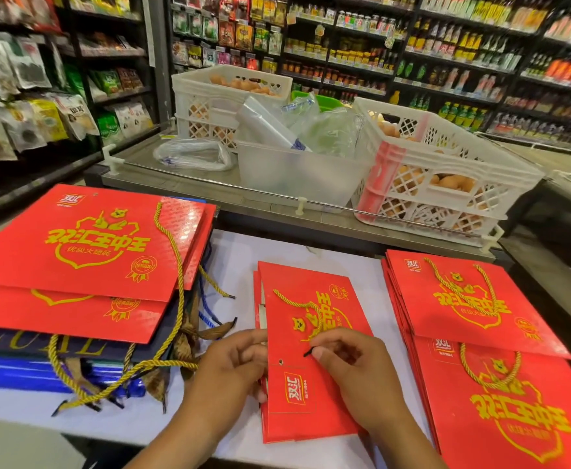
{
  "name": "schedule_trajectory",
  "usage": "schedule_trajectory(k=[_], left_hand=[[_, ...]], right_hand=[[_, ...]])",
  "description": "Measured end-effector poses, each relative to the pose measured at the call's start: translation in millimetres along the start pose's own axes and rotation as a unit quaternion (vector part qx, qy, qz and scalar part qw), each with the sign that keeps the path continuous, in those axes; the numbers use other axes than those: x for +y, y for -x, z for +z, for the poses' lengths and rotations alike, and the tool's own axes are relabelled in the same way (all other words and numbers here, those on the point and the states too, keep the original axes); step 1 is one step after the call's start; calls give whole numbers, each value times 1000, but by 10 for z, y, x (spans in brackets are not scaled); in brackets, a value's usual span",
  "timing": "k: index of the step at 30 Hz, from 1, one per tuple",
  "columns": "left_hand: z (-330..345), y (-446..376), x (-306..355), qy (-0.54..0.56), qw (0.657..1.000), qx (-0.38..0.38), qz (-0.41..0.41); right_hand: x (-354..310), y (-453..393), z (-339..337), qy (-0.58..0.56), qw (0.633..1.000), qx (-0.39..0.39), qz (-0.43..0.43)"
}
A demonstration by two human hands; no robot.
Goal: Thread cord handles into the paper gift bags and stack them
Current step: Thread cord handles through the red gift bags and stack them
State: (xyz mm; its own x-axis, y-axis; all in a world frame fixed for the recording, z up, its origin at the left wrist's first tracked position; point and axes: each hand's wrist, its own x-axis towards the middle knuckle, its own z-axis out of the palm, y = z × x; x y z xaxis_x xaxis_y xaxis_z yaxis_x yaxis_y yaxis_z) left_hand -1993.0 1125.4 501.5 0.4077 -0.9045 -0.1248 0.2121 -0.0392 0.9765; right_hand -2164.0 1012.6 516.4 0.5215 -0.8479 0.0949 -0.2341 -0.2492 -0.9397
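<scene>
The right hand point(355, 367) pinches the black tip of a twisted gold cord point(306, 308) against a flat red paper gift bag point(311, 394) lying mid-table between two red bag stacks, while the left hand point(233, 363) grips the bag's left edge.

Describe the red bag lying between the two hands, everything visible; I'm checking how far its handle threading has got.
The middle red bag lies flat on the white table, folded, glossy paper with gold print and a white-edged logo near its lower left. One small punched hole shows empty. A gold twisted cord curls across its upper face; the right hand pinches the cord's dark tip against the paper. The left hand grips the bag's left edge. More red sheets sit beneath it.
</scene>
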Motion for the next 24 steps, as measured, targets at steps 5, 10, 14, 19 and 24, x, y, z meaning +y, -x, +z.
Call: schedule_trajectory(k=[5, 10, 14, 19, 24], left_hand=[[1, 49, -32, -34, 999, -1, 19], [-30, 38, -51, -43, 999, -3, 19], [-47, 19, -99, -53, 998, 1, 21], [-23, 29, -101, -48, 998, 1, 47], [-21, 31, -97, -40, 997, -5, 66]], right_hand=[[-106, 138, 228, -21, 1000, 9, -18], [-125, 190, 301, -37, 999, 17, -32], [-76, 189, 326, -15, 998, 31, -52], [33, 174, 373, 100, 977, 48, -180], [102, 205, 423, 58, 979, 49, -188]])
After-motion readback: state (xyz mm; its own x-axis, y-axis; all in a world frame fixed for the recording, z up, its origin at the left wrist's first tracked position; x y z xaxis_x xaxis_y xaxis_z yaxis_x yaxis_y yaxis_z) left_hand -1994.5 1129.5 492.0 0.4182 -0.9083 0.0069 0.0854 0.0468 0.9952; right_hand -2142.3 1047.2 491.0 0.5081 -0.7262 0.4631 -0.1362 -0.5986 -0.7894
